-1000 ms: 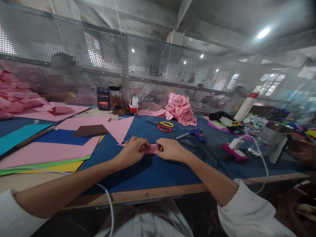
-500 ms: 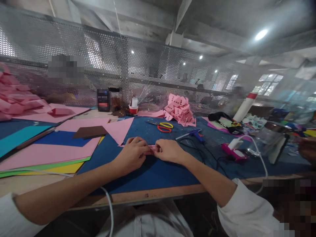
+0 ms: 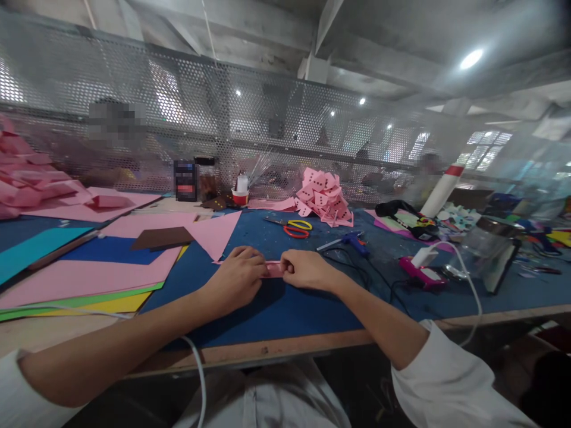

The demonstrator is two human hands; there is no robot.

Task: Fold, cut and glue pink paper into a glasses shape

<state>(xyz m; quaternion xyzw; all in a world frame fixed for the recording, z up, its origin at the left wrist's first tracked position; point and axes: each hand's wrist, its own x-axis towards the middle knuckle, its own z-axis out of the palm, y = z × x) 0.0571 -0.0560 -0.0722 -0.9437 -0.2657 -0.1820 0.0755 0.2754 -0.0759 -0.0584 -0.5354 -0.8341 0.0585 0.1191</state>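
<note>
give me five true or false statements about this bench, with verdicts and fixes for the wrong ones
1. The left hand and the right hand both hold the pink strip. True.
2. The scissors stand in the red-and-white cup. False: the scissors lie on the blue work surface.
3. The glue gun is blue. True.
4. The brown sheet lies on the dotted pink heap. False: the brown sheet overlaps the blue sheet.
5. A white plug sits at the magenta block. True.

Set indoors beneath a grey ceiling with heavy beams, lit by one bright ceiling light at upper right. Fenced along the far side of a blue-topped workbench by a perforated metal screen. Backed, far right, by a bright paned window.
</note>
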